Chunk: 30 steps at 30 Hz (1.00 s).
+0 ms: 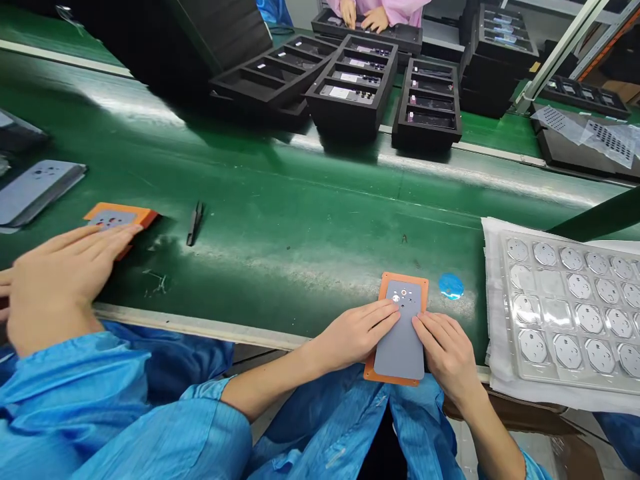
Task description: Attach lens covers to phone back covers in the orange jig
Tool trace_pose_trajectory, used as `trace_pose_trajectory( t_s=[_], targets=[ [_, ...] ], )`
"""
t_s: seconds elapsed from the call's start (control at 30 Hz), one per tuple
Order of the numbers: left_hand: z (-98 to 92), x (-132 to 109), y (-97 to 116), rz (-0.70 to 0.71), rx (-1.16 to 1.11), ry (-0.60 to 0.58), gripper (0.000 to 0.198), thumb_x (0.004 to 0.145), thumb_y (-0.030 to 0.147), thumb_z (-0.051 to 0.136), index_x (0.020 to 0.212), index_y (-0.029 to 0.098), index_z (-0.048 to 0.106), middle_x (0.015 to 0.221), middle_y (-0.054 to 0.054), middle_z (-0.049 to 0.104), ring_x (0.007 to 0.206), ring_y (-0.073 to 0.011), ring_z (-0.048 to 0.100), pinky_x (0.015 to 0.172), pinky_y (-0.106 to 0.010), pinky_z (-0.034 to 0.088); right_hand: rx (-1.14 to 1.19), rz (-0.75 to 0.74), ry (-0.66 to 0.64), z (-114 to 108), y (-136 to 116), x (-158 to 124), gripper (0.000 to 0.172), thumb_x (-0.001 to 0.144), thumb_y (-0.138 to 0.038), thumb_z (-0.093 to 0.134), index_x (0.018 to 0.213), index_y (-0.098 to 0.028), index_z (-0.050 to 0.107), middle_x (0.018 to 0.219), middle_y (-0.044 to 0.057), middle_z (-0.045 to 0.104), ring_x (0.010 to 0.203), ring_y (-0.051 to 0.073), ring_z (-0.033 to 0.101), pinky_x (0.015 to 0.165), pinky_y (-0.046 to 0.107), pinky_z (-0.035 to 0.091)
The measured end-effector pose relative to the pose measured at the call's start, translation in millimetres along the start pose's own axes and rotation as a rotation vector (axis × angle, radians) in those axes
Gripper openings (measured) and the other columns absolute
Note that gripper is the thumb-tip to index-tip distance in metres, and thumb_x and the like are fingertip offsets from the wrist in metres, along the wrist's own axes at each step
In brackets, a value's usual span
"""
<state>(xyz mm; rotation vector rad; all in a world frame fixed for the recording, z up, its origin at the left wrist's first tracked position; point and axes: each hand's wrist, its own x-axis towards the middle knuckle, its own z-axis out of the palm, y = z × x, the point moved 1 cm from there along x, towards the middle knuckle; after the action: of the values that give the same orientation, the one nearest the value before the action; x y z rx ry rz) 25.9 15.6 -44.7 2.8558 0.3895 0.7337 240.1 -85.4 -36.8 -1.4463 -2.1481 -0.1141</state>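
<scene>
A grey phone back cover [400,347] with camera holes near its top lies on an orange fixture plate [385,288] at the bench's front edge. My left hand [357,328] reaches over from the left, fingers together and closed on the cover just below the holes; its thumb is hidden. From the right side, my right hand [447,350] grips the cover's edge with bent fingers. A small bright disc [396,299] shows by the holes, beside my left fingertips. Right of the fixture lies a round blue film [451,286].
A clear tray [545,380] of round pieces stands right on white sheeting. Black tweezers [195,223] lie left. A co-worker's hand [67,283] rests on another cover in an orange fixture [147,215]. Black trays [345,110] line the back; another person's hands [375,19] work beyond.
</scene>
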Motion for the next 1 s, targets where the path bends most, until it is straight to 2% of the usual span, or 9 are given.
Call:
trace_pose_trajectory(
  t_s=[0.13, 0.23, 0.4, 0.63, 0.8, 1.0],
  targets=[
    [-1.4, 1.6, -5.4, -0.014, 0.064, 0.004, 0.030, 0.098, 0.011, 0.049, 0.125, 0.007, 0.061, 0.123, -0.018, 0.071, 0.115, -0.0261, 0.069, 0.103, -0.042, 0.058, -0.029, -0.017, 0.003, 0.7, 2.9, 2.8, 0.038, 0.096, -0.001, 0.049, 0.127, -0.017, 0.065, 0.116, 0.008, 0.076, 0.113, 0.022, 0.069, 0.101, 0.042, 0.054],
    [-0.9, 3.9, -7.3, -0.035, 0.102, -0.038, 0.028, 0.095, 0.011, 0.049, 0.119, 0.007, 0.064, 0.126, -0.019, 0.069, 0.117, -0.0282, 0.067, 0.105, -0.046, 0.055, -0.066, -0.033, -0.049, 2.3, 5.8, 5.6, 0.036, 0.096, -0.002, 0.048, 0.125, -0.015, 0.066, 0.121, 0.009, 0.074, 0.119, 0.024, 0.066, 0.105, 0.045, 0.051],
    [0.7, 5.2, -4.5, -0.091, 0.125, -0.183, 0.031, 0.092, 0.016, 0.053, 0.120, 0.010, 0.065, 0.138, -0.020, 0.061, 0.132, -0.0328, 0.056, 0.112, -0.050, 0.048, -0.126, -0.042, -0.177, 8.3, 6.7, 8.3, 0.041, 0.097, -0.005, 0.040, 0.131, -0.010, 0.063, 0.136, 0.014, 0.066, 0.134, 0.028, 0.055, 0.112, 0.049, 0.047],
    [-3.3, 3.1, 1.2, -0.114, 0.127, -0.260, 0.037, 0.091, 0.017, 0.059, 0.127, 0.008, 0.063, 0.143, -0.020, 0.057, 0.137, -0.0370, 0.048, 0.115, -0.055, 0.041, -0.217, -0.040, -0.272, 10.9, -0.9, 9.1, 0.042, 0.096, -0.007, 0.042, 0.134, -0.006, 0.060, 0.146, 0.021, 0.056, 0.139, 0.032, 0.051, 0.114, 0.051, 0.044],
    [-6.0, 0.6, 8.6, -0.127, 0.192, -0.227, 0.037, 0.094, 0.008, 0.052, 0.130, 0.008, 0.062, 0.141, -0.016, 0.061, 0.125, -0.0314, 0.055, 0.106, -0.048, 0.047, -0.209, -0.073, -0.302, 7.3, -2.6, 4.8, 0.047, 0.095, -0.005, 0.041, 0.139, -0.004, 0.055, 0.143, 0.021, 0.058, 0.139, 0.032, 0.051, 0.115, 0.051, 0.044],
    [-8.2, 2.1, 14.4, -0.177, 0.188, -0.306, 0.040, 0.096, 0.011, 0.048, 0.134, 0.006, 0.061, 0.147, -0.016, 0.056, 0.115, -0.0305, 0.054, 0.094, -0.044, 0.050, -0.221, -0.062, -0.351, 4.7, -8.2, -1.6, 0.046, 0.095, -0.008, 0.042, 0.139, -0.002, 0.055, 0.146, 0.023, 0.055, 0.139, 0.034, 0.050, 0.117, 0.050, 0.043]
  ],
)
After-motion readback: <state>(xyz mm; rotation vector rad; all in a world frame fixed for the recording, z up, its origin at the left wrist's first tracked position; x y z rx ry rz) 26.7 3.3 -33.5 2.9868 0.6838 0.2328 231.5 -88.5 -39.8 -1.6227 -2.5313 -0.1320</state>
